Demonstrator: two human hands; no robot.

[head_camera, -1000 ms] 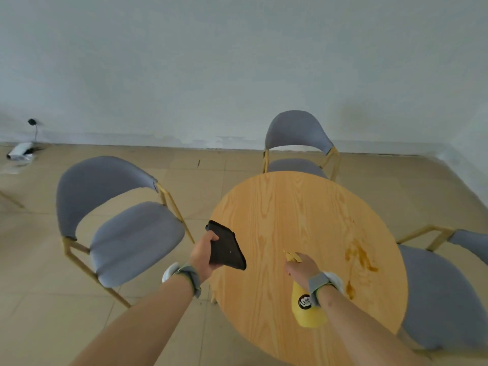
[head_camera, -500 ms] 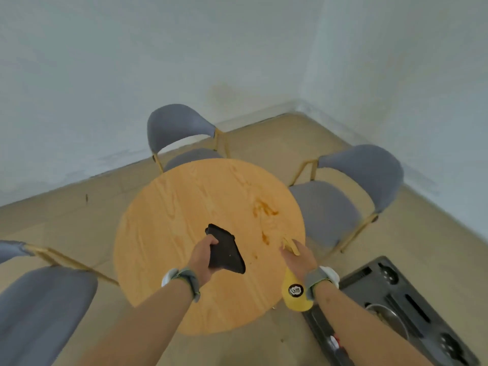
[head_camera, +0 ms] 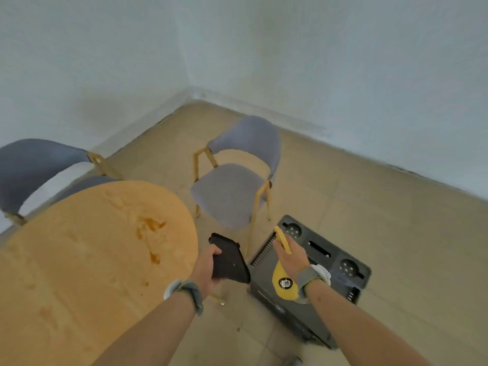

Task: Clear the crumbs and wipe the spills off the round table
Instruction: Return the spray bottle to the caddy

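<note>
- Your left hand grips a flat black dustpan; your right hand closes around a blurred yellow brush.
- Round wooden table, left, cut off, carries brown spills.

Our left hand grips a black dustpan just right of the stained round table; our right hand holds a yellow brush over a dark tray.

The view swings right: the round wooden table now sits at nine o'clock, no longer under the hands. The left hand with the black dustpan and the right hand with the yellow brush now hang over the dark grey compartmented tray on the floor.
</note>
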